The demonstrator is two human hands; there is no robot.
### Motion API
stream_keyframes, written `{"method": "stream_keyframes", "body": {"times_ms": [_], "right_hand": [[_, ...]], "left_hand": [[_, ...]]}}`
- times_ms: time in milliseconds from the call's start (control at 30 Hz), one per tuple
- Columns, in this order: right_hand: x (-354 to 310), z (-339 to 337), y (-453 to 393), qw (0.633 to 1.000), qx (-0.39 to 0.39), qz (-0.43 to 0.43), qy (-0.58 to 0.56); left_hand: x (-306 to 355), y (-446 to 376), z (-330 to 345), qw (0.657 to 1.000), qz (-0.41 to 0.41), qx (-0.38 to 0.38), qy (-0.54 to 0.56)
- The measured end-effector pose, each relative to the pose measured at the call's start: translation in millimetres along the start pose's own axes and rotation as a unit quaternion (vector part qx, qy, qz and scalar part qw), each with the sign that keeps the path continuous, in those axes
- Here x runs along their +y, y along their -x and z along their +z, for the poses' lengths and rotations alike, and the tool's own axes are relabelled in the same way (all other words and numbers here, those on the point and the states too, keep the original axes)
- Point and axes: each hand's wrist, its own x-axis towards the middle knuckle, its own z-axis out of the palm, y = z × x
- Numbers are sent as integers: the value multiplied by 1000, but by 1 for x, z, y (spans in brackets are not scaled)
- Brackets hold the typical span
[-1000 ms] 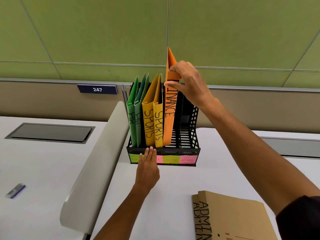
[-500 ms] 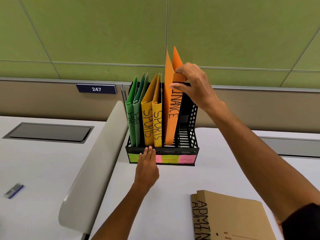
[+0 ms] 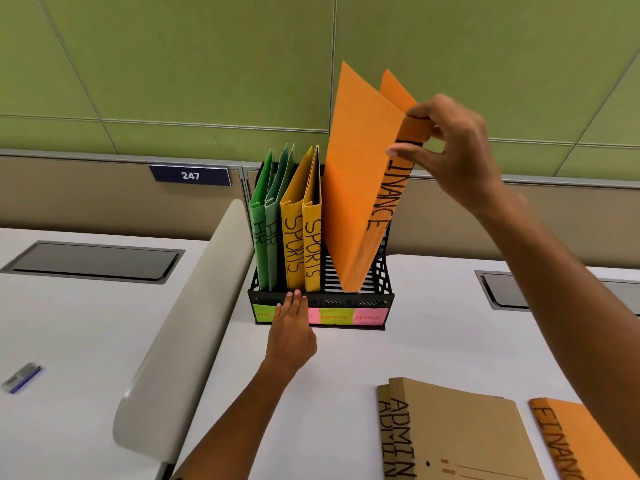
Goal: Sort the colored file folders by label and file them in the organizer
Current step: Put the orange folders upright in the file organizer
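The right hand (image 3: 457, 150) pinches the top of the spine of the orange FINANCE folder (image 3: 360, 188), which leans left with its lower corner in the black mesh organizer (image 3: 322, 301), apparently in the slot above the FINANCE sticky label (image 3: 334, 317). The left hand (image 3: 289, 327) lies flat with straight fingers against the organizer's front edge, steadying it. To finish well, bring the folder upright, press its flaring covers together and slide it down beside the yellow SPORTS folders (image 3: 303, 237) while that bracing holds
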Motion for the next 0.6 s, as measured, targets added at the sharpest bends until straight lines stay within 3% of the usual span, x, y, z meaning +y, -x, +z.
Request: {"method": "stream_keyframes", "body": {"times_ms": [600], "right_hand": [[-25, -52, 8, 999, -21, -26, 11]], "left_hand": [[1, -6, -7, 1000, 1, -25, -19]]}}
